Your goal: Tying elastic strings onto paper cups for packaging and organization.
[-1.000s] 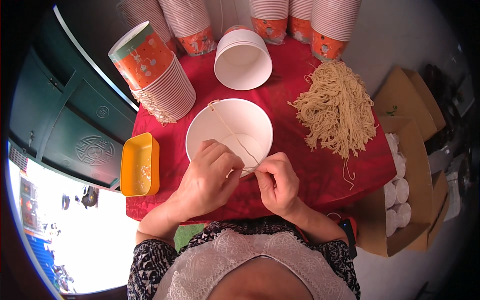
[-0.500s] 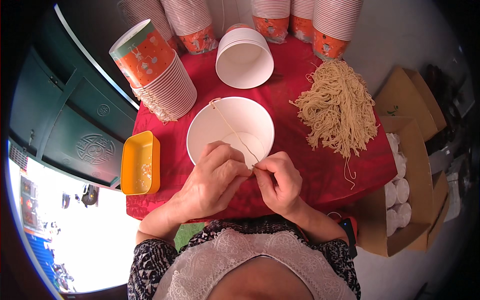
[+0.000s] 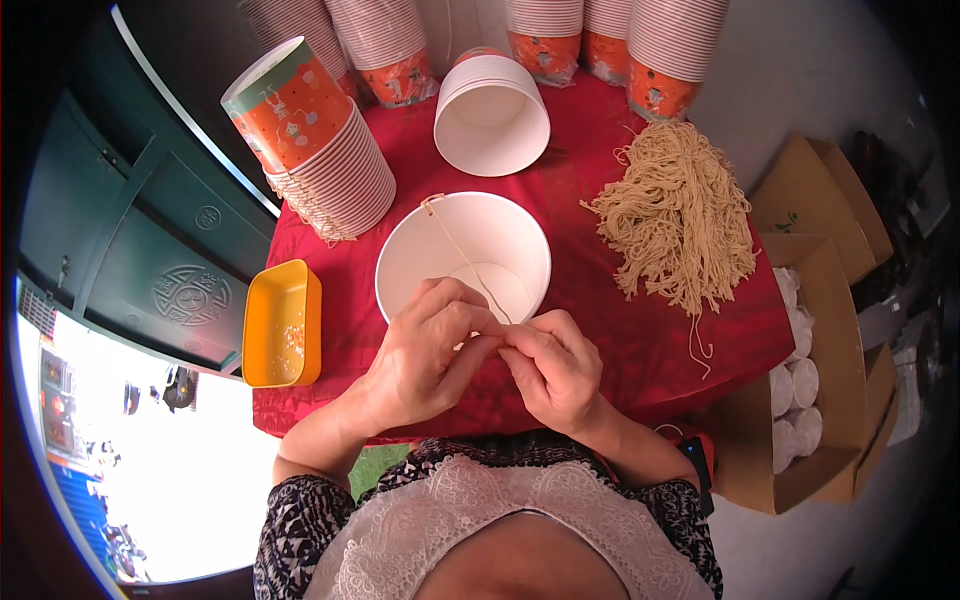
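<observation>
A beige string (image 3: 462,255) hangs over the far rim of a white paper bucket (image 3: 400,262) and runs across its opening to my fingers. My left hand (image 3: 425,355) and my right hand (image 3: 552,365) meet at the bucket's near rim, both closed in a pinch on the string's near end. Fingertips touch each other there, so the very end of the string is hidden. Right of the bucket lies a big heap of loose beige strings (image 3: 680,215), one strand trailing toward me. A yellow plastic box (image 3: 312,325) with small pale bits inside stands on the left.
A tall stack of orange-and-green paper buckets (image 3: 300,125), strings hanging at its side, stands at the back left of the red-covered table (image 3: 640,350). White buckets (image 3: 490,130) lie nested behind. Wrapped stacks (image 3: 665,60) line the far edge. A cardboard box (image 3: 840,350) holds white rolls.
My fingertips have drawn closer together over the string's end, the right hand shifting slightly toward the left. The bucket and heap stay where they were.
</observation>
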`<move>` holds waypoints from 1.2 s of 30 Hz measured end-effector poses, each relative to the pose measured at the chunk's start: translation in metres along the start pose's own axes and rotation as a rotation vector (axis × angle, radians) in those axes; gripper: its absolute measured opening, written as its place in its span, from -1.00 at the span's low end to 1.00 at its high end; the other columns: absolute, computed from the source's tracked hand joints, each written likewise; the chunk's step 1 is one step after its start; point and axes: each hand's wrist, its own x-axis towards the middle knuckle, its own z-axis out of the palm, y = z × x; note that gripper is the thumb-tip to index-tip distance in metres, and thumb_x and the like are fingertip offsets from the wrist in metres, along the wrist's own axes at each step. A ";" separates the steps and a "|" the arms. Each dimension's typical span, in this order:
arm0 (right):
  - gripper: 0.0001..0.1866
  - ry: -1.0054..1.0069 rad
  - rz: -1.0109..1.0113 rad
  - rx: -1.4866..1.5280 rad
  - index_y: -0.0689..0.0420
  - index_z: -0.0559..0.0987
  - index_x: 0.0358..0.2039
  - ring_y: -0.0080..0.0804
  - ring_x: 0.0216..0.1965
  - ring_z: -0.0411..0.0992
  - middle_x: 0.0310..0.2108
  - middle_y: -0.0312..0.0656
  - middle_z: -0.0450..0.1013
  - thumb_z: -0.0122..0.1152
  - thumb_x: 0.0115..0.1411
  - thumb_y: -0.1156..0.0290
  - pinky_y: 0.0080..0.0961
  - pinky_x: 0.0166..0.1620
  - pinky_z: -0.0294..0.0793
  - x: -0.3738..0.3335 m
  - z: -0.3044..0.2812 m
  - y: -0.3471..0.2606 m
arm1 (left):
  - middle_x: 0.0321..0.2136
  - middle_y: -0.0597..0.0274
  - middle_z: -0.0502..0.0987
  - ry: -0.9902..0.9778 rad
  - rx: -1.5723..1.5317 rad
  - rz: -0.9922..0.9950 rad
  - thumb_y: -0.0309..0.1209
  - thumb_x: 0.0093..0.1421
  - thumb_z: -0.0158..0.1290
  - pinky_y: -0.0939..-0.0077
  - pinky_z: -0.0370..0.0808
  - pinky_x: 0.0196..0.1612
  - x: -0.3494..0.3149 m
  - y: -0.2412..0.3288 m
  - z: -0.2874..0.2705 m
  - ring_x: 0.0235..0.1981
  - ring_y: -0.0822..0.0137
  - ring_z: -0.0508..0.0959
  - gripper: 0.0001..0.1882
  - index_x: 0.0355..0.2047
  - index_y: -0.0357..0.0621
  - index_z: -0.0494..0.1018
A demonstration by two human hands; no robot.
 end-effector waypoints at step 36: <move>-0.85 0.023 0.219 0.161 0.25 0.57 -0.32 -0.44 -0.48 0.44 -0.43 -0.19 0.43 0.28 0.10 0.72 -0.54 -0.45 0.40 0.005 -0.005 -0.004 | -0.40 0.20 0.50 -0.012 0.144 0.079 -0.60 0.00 0.25 -0.02 0.40 0.08 -0.002 -0.003 0.004 -0.27 0.17 0.55 -0.76 -0.34 -0.17 0.43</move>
